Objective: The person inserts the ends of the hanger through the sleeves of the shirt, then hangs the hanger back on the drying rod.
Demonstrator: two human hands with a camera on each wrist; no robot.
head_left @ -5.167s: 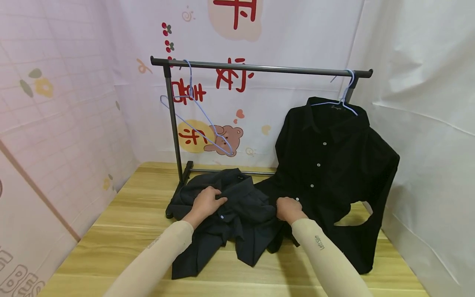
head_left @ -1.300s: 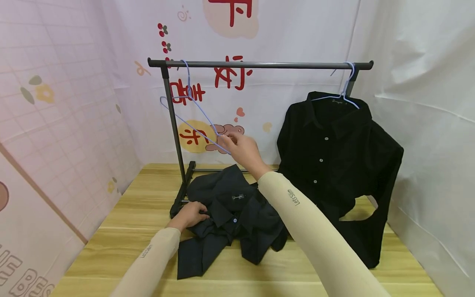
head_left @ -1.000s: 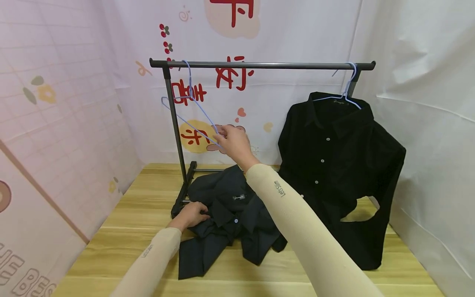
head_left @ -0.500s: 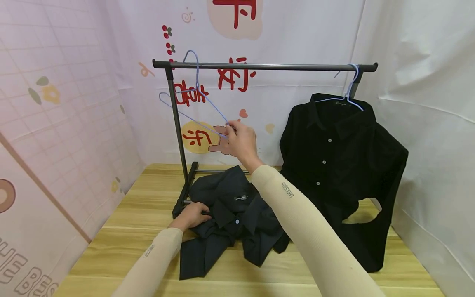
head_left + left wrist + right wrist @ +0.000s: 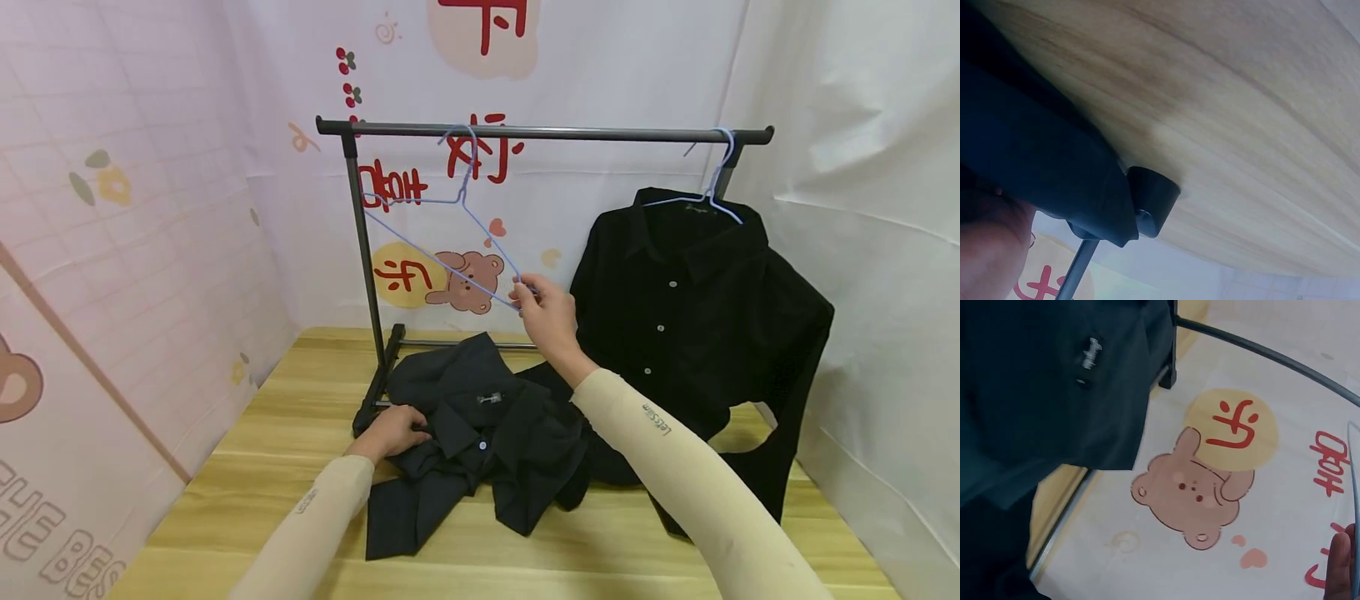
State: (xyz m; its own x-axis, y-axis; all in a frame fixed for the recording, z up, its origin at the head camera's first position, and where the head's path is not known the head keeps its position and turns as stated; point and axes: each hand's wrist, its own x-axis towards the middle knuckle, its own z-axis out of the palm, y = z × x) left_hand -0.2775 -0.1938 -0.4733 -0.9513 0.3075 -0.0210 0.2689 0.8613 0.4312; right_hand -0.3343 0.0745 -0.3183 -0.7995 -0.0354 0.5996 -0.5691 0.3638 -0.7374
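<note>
My right hand (image 5: 551, 315) pinches the lower right corner of a blue wire hanger (image 5: 462, 198); its hook overlaps the rack's rail, and I cannot tell whether it bears on it. In the right wrist view, fingertips (image 5: 1339, 565) touch the hanger's wire. My left hand (image 5: 393, 432) grips the left side of a crumpled dark button shirt (image 5: 457, 379) lying on the table, collar label facing up. Some of those fingers are hidden in the cloth. The left wrist view shows the shirt's fabric (image 5: 1041, 150) over the hand.
A black garment rack (image 5: 592, 133) stands on the wooden table (image 5: 262, 467). At its right end a black shirt (image 5: 705, 308) hangs on another blue hanger (image 5: 708, 196), its lower part reaching the table. Printed curtains (image 5: 615, 67) enclose the back and sides.
My right hand left the shirt, took the hanger's corner, lifted its hook above the rail, then moved it rightward and lower. The left hand shifted to the shirt's left side and stayed there.
</note>
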